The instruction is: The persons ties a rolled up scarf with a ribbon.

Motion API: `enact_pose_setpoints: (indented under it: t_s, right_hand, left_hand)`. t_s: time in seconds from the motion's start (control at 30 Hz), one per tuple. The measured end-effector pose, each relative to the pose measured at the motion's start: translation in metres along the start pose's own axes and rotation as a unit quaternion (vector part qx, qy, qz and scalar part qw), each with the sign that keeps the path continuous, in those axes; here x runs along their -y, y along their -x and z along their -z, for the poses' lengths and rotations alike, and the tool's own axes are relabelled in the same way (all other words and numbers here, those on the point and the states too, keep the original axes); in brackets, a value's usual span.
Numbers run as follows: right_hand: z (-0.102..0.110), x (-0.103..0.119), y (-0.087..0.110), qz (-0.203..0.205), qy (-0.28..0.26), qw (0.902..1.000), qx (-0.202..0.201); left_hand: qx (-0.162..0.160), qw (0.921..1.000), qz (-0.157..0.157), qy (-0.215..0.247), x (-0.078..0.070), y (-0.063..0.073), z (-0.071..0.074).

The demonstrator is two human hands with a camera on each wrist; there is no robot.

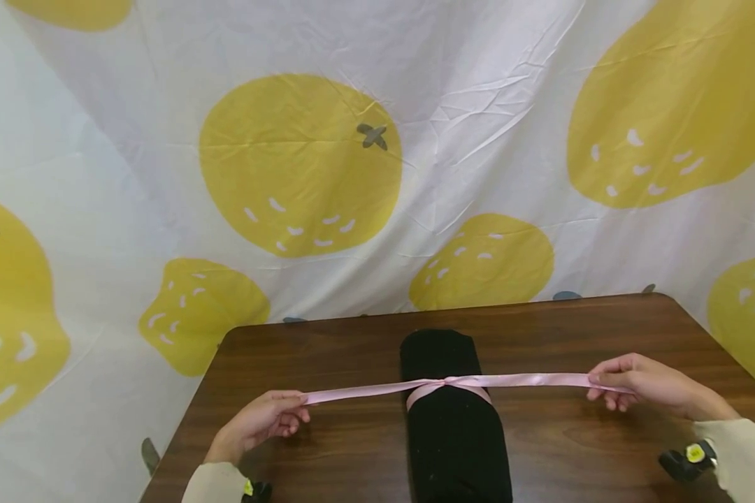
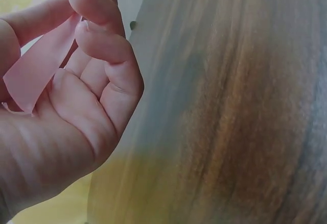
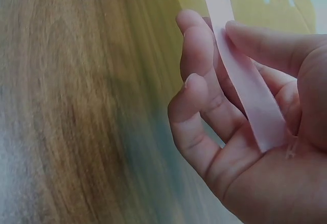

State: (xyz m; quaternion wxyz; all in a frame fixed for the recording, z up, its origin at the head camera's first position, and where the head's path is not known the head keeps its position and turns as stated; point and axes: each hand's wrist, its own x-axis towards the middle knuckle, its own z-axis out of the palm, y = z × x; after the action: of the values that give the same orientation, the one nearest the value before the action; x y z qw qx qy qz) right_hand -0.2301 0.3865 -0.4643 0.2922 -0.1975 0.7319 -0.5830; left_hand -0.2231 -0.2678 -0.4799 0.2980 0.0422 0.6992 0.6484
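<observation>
A pink ribbon [image 1: 528, 380] is stretched nearly level across a black rolled bundle [image 1: 456, 447], crossing itself in a twist on top and wrapping around the bundle's sides. My left hand [image 1: 264, 421] pinches one end of the ribbon between thumb and fingers, left of the bundle. On the other side, my right hand [image 1: 651, 384] pinches the opposite end. In the left wrist view the ribbon's tail [image 2: 41, 68] lies inside the palm. The right wrist view shows the other tail [image 3: 253, 96] running under the thumb to a frayed cut edge at the palm.
The bundle lies lengthwise on a brown wooden table [image 1: 327, 356] with rounded far corners. Behind the table hangs a white cloth [image 1: 415, 175] printed with yellow fruit. Both wrists carry dark straps, the right one [image 1: 686, 461] with a yellow marker.
</observation>
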Motion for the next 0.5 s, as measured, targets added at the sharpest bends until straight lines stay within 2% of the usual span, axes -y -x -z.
enact_pose_setpoints:
  t_s: [0.2, 0.37, 0.5]
  right_hand:
    - [0.0, -0.004, 0.001, -0.026, -0.02, 0.9994, -0.01]
    - [0.001, -0.012, 0.001, -0.046, -0.022, 0.9985, -0.02]
    - [0.003, -0.019, 0.002, -0.049, -0.034, 0.9981, -0.012]
  left_hand:
    - [-0.011, 0.9999, 0.007, 0.005, 0.005, 0.002, 0.005]
    - [-0.041, 0.999, 0.017, 0.001, 0.01, 0.002, 0.008]
    - [-0.066, 0.9974, 0.028, -0.002, 0.013, 0.003, 0.01]
